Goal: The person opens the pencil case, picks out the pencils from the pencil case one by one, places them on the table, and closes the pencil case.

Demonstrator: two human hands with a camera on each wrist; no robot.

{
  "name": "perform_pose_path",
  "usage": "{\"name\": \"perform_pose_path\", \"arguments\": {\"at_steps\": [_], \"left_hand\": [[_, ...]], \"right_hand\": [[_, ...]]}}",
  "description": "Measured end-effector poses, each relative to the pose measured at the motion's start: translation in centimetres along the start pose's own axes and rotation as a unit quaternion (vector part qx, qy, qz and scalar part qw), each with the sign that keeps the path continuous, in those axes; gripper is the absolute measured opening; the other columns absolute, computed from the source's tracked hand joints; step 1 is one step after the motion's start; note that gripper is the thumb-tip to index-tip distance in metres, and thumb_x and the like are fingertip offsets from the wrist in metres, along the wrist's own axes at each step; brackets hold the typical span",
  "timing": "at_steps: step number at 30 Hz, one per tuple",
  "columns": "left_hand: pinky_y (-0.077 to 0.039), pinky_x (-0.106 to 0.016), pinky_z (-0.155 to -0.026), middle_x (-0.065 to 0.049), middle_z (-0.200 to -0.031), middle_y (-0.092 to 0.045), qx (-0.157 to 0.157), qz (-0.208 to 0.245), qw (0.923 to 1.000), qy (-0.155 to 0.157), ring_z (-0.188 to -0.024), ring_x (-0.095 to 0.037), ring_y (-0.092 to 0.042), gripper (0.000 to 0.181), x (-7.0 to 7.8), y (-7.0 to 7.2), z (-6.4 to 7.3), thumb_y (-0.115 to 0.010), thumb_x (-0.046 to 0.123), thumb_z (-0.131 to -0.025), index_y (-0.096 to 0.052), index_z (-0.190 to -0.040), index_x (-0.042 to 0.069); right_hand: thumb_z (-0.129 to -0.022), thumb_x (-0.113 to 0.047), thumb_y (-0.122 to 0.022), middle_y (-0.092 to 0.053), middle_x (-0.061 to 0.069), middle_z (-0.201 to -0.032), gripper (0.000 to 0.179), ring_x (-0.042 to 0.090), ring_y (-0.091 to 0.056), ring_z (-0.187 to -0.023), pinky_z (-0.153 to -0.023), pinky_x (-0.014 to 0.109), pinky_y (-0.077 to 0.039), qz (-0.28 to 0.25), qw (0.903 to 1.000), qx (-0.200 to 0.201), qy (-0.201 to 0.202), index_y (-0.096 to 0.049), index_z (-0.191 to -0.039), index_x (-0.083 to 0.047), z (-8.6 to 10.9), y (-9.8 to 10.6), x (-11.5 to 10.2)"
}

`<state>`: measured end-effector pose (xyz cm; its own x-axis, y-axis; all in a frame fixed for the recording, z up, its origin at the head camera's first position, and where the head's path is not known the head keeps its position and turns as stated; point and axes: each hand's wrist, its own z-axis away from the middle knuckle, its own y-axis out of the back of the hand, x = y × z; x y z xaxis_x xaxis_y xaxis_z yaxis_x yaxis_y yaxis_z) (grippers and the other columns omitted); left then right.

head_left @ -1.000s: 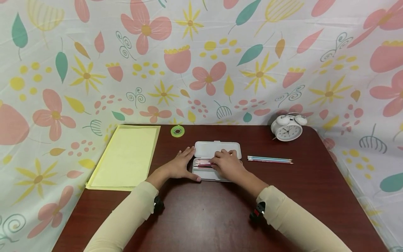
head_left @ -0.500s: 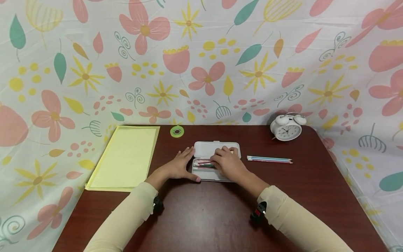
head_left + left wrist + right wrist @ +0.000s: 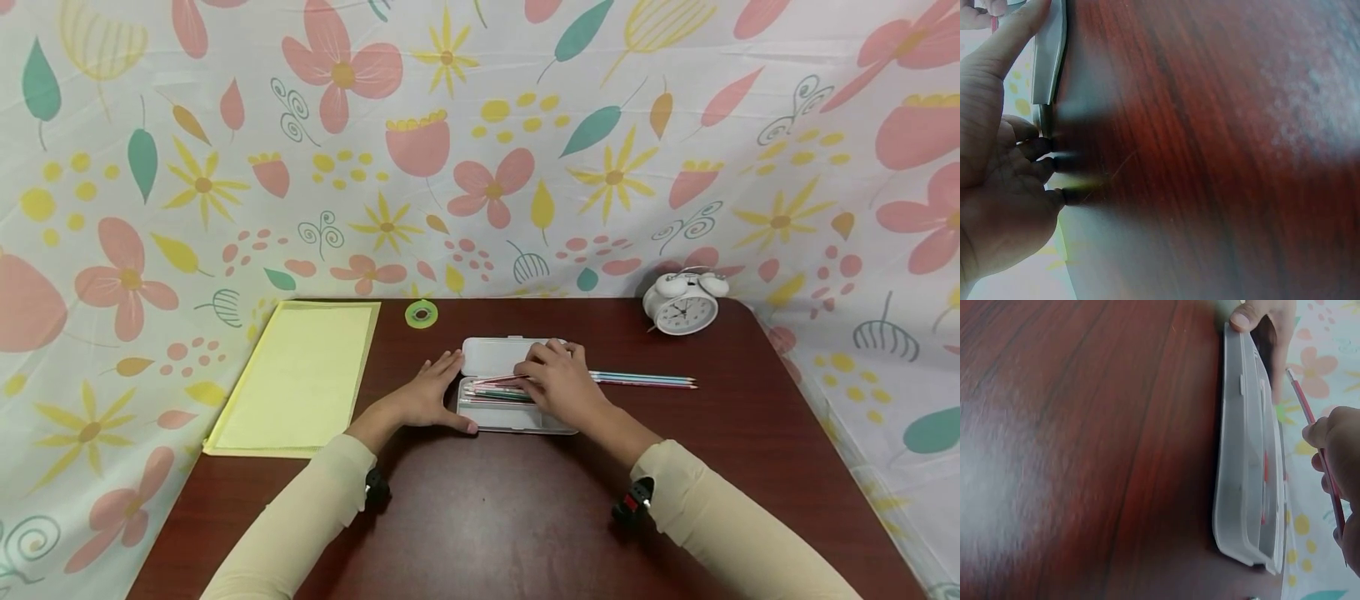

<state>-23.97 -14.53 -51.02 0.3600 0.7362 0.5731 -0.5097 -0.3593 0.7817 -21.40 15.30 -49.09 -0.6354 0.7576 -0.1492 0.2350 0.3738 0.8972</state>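
A white pencil case (image 3: 504,416) lies on the dark wooden table with its lid (image 3: 487,357) flipped back. Several pencils (image 3: 498,394) sit in the rear part of its tray. My left hand (image 3: 427,393) rests at the case's left end, fingers spread and thumb against the front corner. My right hand (image 3: 561,383) is over the right half and hides part of the lid and tray. Between its thumb and fingers it pinches a red pencil (image 3: 1302,397), which the right wrist view shows tilted above the case. The left wrist view catches only the case's edge (image 3: 1049,56).
To the right of the case lie several pencils (image 3: 647,380) side by side. A white alarm clock (image 3: 684,310) stands at the back right. On the left is a yellow zip folder (image 3: 300,375), and a round green item (image 3: 422,313) lies near the back edge.
My right hand has lifted and shifted slightly right with the red pencil pinched in it, uncovering more of the tray. My left hand has stayed at the case's left end.
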Motion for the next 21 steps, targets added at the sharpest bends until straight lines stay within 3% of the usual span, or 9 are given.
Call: {"name": "perform_pose_path", "arguments": {"at_steps": [5,10,21], "left_hand": [[-0.001,-0.057,-0.142,-0.011,-0.189,-0.004,0.001,0.003,1.0000,0.002,-0.176,-0.030,0.001,0.143,-0.5,-0.4,-0.3,-0.092,0.067,-0.081,-0.005,-0.179,0.010],[-0.001,-0.059,-0.142,-0.013,-0.188,-0.006,0.004,0.006,1.0000,0.000,-0.176,-0.032,0.000,0.144,-0.3,-0.2,-0.1,-0.091,0.068,-0.080,-0.006,-0.179,0.008],[-0.002,-0.059,-0.142,-0.014,-0.188,-0.006,0.004,0.001,1.0000,0.001,-0.176,-0.033,-0.001,0.140,0.1,-0.1,0.1,-0.092,0.062,-0.083,-0.005,-0.179,0.006]], "right_hand": [[-0.100,-0.020,-0.085,-0.068,0.000,-0.106,0.009,0.026,-0.059,-0.102,-0.104,0.075,-0.045,-0.010,0.9996,-0.014,-0.024,-0.085,-0.108,-0.022,0.5,1.1,0.9],[-0.099,-0.019,-0.085,-0.066,0.001,-0.107,0.010,0.026,-0.058,-0.101,-0.104,0.076,-0.043,-0.027,0.9989,-0.003,-0.038,-0.085,-0.109,-0.021,1.3,1.8,2.4],[-0.097,-0.012,-0.086,-0.064,0.001,-0.105,0.015,0.024,-0.051,-0.097,-0.090,0.070,-0.044,-0.047,0.9965,0.023,-0.066,-0.085,-0.112,-0.015,4.3,3.3,6.5]]}}
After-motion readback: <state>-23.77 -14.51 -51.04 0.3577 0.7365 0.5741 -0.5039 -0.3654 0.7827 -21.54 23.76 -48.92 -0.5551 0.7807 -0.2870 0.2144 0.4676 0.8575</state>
